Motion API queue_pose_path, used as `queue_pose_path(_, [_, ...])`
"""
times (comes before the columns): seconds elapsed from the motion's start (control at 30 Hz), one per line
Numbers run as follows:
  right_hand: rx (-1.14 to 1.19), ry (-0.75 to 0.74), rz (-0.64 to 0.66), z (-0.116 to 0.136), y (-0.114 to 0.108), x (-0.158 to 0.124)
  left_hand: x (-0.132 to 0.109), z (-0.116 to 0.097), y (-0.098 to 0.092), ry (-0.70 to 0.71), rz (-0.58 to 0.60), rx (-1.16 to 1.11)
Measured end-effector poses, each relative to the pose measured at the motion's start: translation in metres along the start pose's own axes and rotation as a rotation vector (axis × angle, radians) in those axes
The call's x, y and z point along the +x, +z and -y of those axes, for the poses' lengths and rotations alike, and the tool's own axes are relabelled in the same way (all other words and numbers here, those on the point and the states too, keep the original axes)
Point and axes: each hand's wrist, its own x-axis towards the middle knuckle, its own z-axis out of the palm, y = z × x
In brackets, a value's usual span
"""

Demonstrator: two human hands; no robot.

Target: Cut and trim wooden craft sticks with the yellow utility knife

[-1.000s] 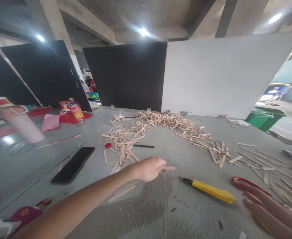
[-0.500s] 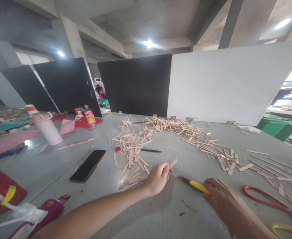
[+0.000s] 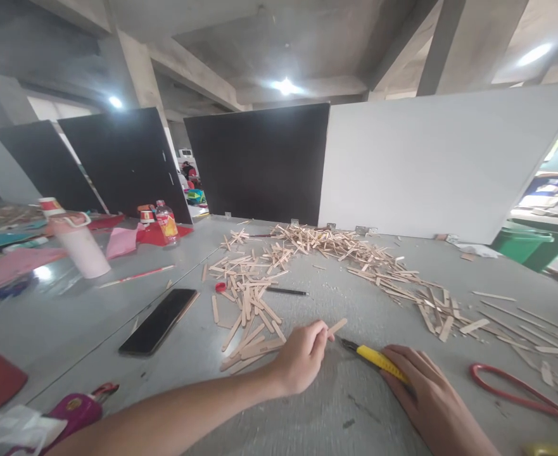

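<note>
My left hand (image 3: 304, 356) is closed in a pinch on a short wooden craft stick (image 3: 338, 327), whose rounded end pokes out to the right of the fingers. Lower right, my right hand (image 3: 421, 386) wraps round a yellow-handled cutter (image 3: 378, 360). Its dark, tapering tip points left and lies close to the held stick; whether they touch I cannot tell. Just beyond my left wrist is a loose heap of craft sticks (image 3: 250, 297), with a black pen (image 3: 285, 291) and a red ring (image 3: 220, 287) beside it.
More sticks (image 3: 326, 240) spread along the back and right. A phone (image 3: 158, 322), a pink bottle (image 3: 80, 247) and a drink bottle (image 3: 166, 223) stand or lie left. A purple glue gun (image 3: 76, 408) is lower left. Red handles (image 3: 511, 389) lie right. Black (image 3: 259, 168) and white panels (image 3: 421, 168) rise behind.
Both hands have come slightly lower in view, and the cutter's tip is now nearer the stick in my left hand. The view has shifted a little.
</note>
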Motion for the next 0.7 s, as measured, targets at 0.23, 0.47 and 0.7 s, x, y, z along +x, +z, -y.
queue_pose_path(0.23, [0.104,0.097,0.100,0.0031,-0.0015,-0.0016,0.0007,-0.0001,-0.0002,0.004,0.026,0.023])
queue_pose_path(0.47, [0.114,0.105,0.112,0.0047,-0.0037,0.0003,-0.0010,-0.0019,-0.0004,0.029,0.004,0.015])
queue_pose_path(0.7, [0.113,0.106,0.150,0.0076,-0.0084,0.0042,0.0041,0.0049,0.0049,-0.026,-0.128,-0.061])
